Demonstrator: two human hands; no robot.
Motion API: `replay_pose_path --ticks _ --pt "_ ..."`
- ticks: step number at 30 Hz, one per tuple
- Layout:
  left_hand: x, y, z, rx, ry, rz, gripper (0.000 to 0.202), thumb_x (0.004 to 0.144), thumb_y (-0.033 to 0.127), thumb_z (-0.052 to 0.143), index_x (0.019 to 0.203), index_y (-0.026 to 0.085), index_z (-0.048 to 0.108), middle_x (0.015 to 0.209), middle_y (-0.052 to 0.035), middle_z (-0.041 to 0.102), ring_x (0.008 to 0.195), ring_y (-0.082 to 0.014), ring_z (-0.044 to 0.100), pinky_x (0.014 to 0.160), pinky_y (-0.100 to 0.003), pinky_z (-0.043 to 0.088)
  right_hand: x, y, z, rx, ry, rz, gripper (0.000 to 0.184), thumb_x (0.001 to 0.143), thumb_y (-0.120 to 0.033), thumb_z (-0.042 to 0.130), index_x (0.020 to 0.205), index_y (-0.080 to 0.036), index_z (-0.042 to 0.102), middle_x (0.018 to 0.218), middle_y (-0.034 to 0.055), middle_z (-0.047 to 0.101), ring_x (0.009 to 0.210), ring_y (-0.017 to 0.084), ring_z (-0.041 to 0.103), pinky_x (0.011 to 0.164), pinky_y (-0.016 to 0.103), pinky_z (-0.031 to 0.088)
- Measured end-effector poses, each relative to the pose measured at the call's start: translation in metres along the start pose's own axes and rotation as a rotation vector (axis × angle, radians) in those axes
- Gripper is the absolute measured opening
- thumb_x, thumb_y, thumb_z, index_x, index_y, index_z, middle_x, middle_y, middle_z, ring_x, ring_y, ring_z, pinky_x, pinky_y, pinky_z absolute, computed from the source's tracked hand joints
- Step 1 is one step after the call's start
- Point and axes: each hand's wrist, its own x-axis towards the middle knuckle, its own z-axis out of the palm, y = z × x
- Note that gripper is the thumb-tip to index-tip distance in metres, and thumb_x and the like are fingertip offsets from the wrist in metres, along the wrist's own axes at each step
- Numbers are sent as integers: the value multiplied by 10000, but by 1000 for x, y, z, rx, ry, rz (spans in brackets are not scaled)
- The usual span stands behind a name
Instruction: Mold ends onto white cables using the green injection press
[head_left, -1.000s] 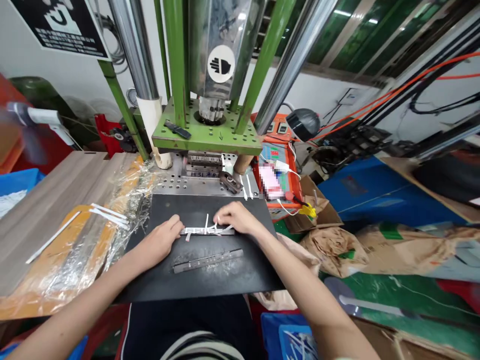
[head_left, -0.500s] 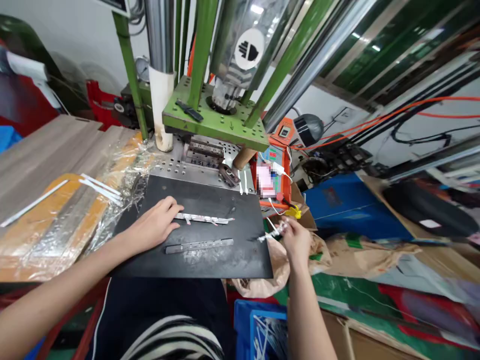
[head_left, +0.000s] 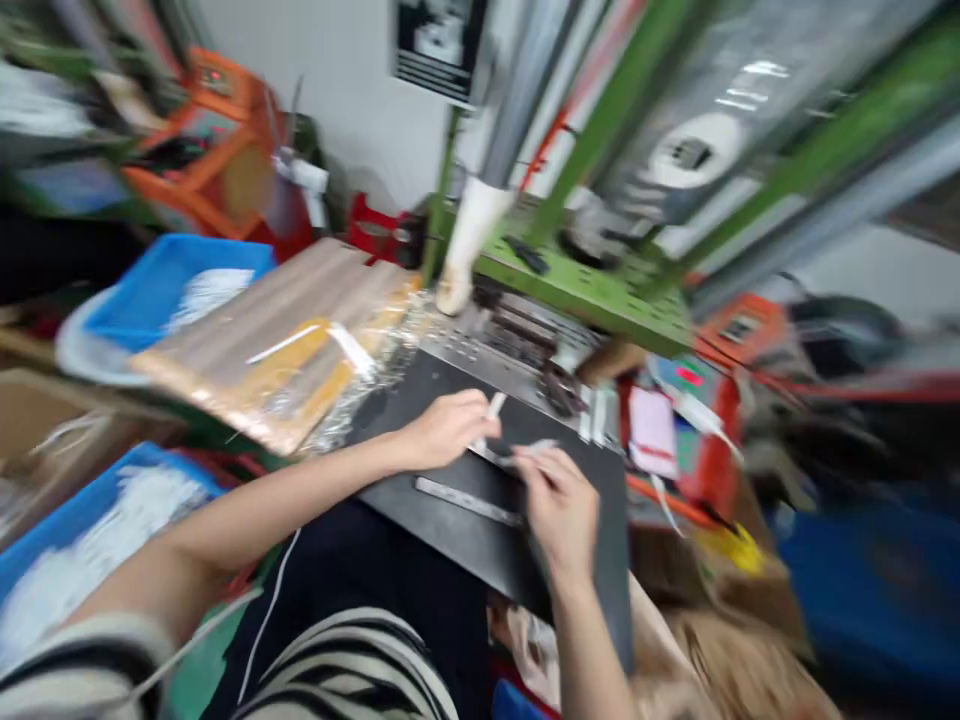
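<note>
Blur softens the whole head view. My left hand is over the black board, its fingers closed on a narrow white strip whose end pokes up past the fingertips. My right hand is just to the right, fingers pinched together. A pale bit shows at its fingertips, too smeared to name. Between the hands, a light strip-like mould bar lies on the board. Closer to me lies a second slotted bar, apart from both hands.
The green press stands behind the board. Left is a wood-grain table with white strips and plastic film. Blue bins with white pieces sit further left. A red control box with a pink phone-like object stands right.
The view has swung left. My right hand has come from beyond the board's right edge to beside my left hand. My left hand now has a white strip end sticking up from its fingers.
</note>
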Motion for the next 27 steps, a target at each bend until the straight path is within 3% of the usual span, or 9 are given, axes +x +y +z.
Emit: replay_pose_path --ticks 2,4,8,10,13,19,22,25,27 --pt "-3 10 2 6 19 -71 123 949 219 602 848 161 643 840 -20 661 850 -135 644 848 -219 486 2 -1 -5 -72 52 -42 281 940 -384 572 854 -187 753 844 72 736 784 214 695 730 304 521" --pt "-9 15 1 -43 8 -124 70 921 249 662 925 183 639 787 22 673 736 -96 661 759 -166 505 10 2 -6 -177 -60 -136 330 924 -473 563 797 -210 716 758 72 718 686 234 684 616 306 495" --pt "-48 25 -1 -113 120 -121 197 923 258 658 1088 159 616 1020 -62 678 1015 -145 658 932 -187 480 10 -14 20 -266 -390 -283 317 964 -448 431 902 -247 669 714 73 692 578 249 649 487 312 420" --pt "-82 34 -2 -45 274 -140 148 932 278 644 997 145 636 1026 -85 649 1013 -169 637 935 -220 480 -1 -38 39 -222 -522 -334 303 980 -376 379 1023 -232 642 815 94 711 669 256 679 536 315 455" --pt "-138 48 -8 27 534 -205 222 977 306 547 835 144 600 878 -67 575 850 -167 584 830 -265 491 -17 -79 72 -19 -660 -412 312 980 -317 347 1085 -196 614 926 115 710 804 245 693 654 311 499" --pt "-232 67 -16 -69 1025 -550 246 930 334 580 753 165 549 840 -17 485 761 -140 466 776 -291 434 -47 -141 152 372 -987 -339 343 950 -333 451 697 -182 625 589 6 600 523 142 549 536 238 398" --pt "-278 53 -19 -213 1239 -707 234 935 369 595 838 156 594 810 -8 517 732 -128 495 701 -266 447 -68 -154 195 407 -1116 -312 356 961 -373 478 749 -165 674 575 -9 587 520 133 539 528 223 397" --pt "-336 21 -30 -465 1455 -894 255 969 387 560 969 136 603 754 11 543 616 -103 505 581 -243 459 -96 -154 237 238 -1216 -477 339 991 -259 398 1145 -159 684 898 56 712 699 158 639 671 244 484" --pt "-379 -4 -41 -622 1598 -997 274 971 389 575 1059 130 604 886 -21 614 703 -117 585 638 -271 527 -116 -147 263 127 -1289 -586 371 951 -155 416 1242 -149 647 1092 107 703 886 192 670 823 287 501"
